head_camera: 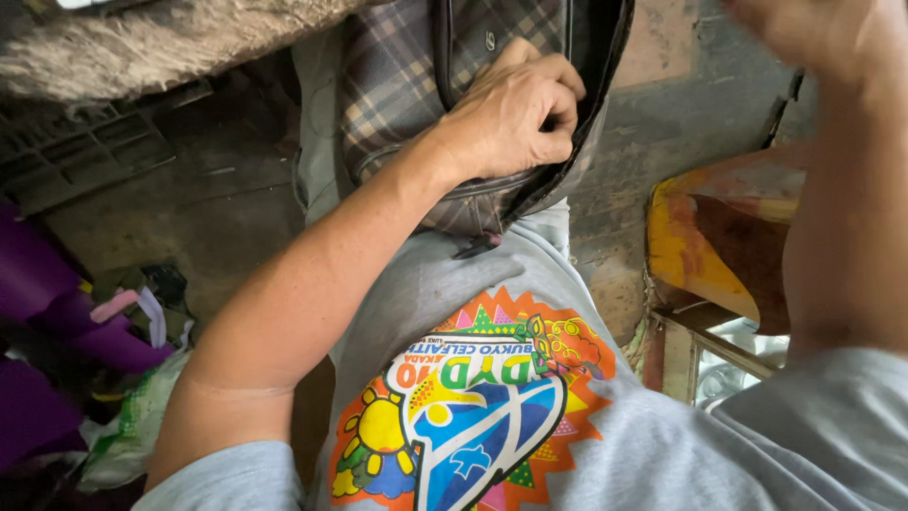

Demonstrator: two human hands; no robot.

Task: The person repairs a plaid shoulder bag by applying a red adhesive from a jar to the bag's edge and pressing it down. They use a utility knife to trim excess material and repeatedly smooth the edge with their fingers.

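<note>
Plaid fabric in brown and grey covers the bag, which is held on the person's lap at the upper middle of the view, trimmed with dark edging and a zip along its open mouth. The left hand is laid on that opening, its fingers curled together and pinched on the dark zippered edge at the bag's right side, the thumb hidden beneath them. A small dark zip pull is seen hanging below the bag, just above the grey shirt, on which a bright round print in orange, yellow, blue and green is shown. The right hand is raised at the top right corner, blurred and cut off by the frame, so whether its fingers are apart or together cannot be told; it is kept well apart from the bag. Beside the right forearm a worn yellow and orange surface is seen over a wooden frame. To the left, on the dark floor, purple material and scraps of cloth are piled, and a grey crate is set beyond them
</note>
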